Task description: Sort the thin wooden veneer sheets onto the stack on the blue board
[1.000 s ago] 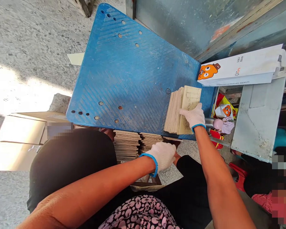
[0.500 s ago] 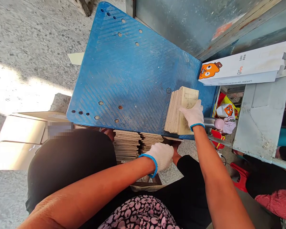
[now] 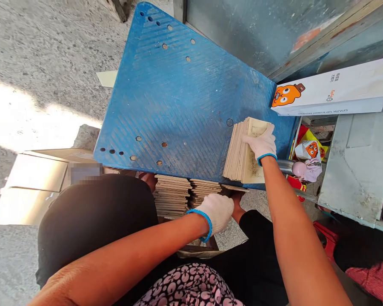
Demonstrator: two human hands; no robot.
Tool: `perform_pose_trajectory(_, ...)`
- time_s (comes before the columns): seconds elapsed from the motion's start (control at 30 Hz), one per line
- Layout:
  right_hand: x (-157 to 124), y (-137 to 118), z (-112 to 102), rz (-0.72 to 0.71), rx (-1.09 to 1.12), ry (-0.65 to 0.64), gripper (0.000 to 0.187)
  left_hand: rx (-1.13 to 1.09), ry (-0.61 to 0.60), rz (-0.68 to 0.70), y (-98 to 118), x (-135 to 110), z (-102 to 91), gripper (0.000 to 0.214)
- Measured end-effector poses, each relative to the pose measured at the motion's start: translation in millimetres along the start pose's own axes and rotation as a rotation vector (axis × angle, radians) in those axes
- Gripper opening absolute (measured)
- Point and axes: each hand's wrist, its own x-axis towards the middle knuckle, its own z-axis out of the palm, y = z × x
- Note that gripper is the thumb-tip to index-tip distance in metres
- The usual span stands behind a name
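Observation:
Both my hands wear white gloves with blue cuffs. My right hand (image 3: 262, 143) rests on top of a leaning stack of thin beige tiles (image 3: 241, 151) at the near right corner of a blue ribbed board (image 3: 178, 102), fingers curled over the top tile. My left hand (image 3: 217, 210) hangs lower, in front of the board's near edge, with its fingers bent down toward two piles of tiles (image 3: 174, 194) stacked under the board. What the left fingers hold is hidden.
A white carton with an orange cartoon face (image 3: 332, 93) lies on a grey metal unit (image 3: 354, 165) to the right. Bright packets (image 3: 308, 155) sit between board and unit. A flat cardboard box (image 3: 32, 187) lies on the concrete floor at left. Another person's red clothing (image 3: 376, 280) shows bottom right.
My right hand has slid a little farther up the top tile of the leaning stack. The left hand has stayed almost where it was. The view has shifted slightly.

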Motion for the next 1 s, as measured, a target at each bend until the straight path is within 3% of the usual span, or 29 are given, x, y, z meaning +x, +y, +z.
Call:
perform_pose_trajectory(0.3,-1.5,-2.0,-2.2,0.017,0.018,0.023,0.12,-0.002,0.026,0.016,-0.5,-1.1,2.4,0.026)
perform_pose_trajectory(0.83,1.2,7.7,-2.4,0.009,0.121,0.001,0.138,0.008,-0.018,-0.038,1.8,-1.1,3.0,0.026)
perform_pose_trajectory(0.9,-3.4,17.7,-1.6,-0.016,0.156,0.014,0.13,0.036,-0.036,-0.025,3.2,-2.8,1.6,0.027)
perform_pose_trajectory(1.0,-19.7,45.4,6.2,-0.018,0.32,0.121,0.103,0.081,-0.051,-0.005,5.1,-6.2,-1.8,0.028)
